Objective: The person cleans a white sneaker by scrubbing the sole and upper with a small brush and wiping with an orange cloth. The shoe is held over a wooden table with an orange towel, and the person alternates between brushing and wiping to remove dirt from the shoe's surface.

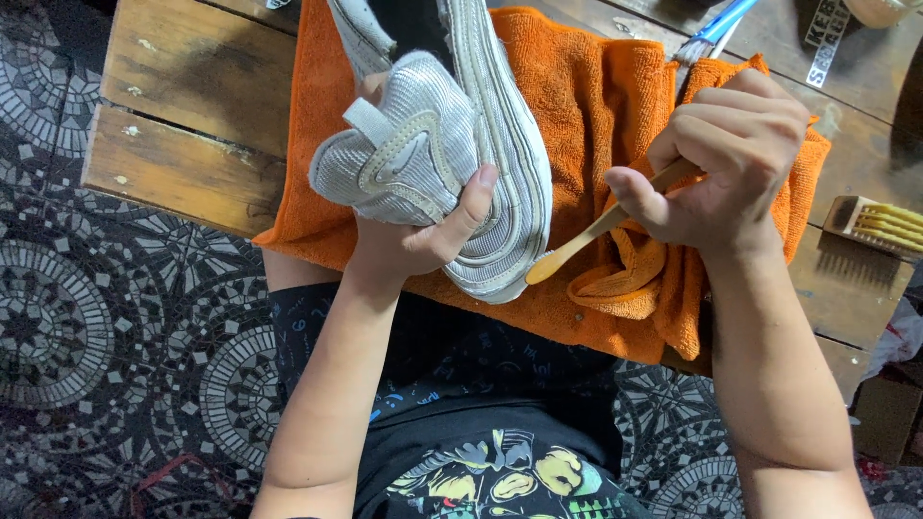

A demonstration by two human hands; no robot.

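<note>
Seen from above, a person sits at a wooden table [183, 115] with an orange towel [586, 106] spread over its near edge. The left hand [418, 240] grips the heel end of a silver-grey sneaker [433, 144], thumb pressed along the side of the shoe near the pale sole and the other fingers wrapped out of sight behind it; the shoe is held tilted on its side above the towel, its heel toward the person and its toe pointing away, out of the top of the view. The right hand [731, 163] is closed in a fist around a thin wooden handle [586, 235] (its working end is hidden inside the hand, so what kind of tool it is cannot be told), whose rounded end points toward the sole, just beside it. On the table to the far right lies a wooden brush with yellow bristles [880, 226], well apart from both hands. Below the table lies a dark floor [106, 336] with a circular mosaic pattern.
</note>
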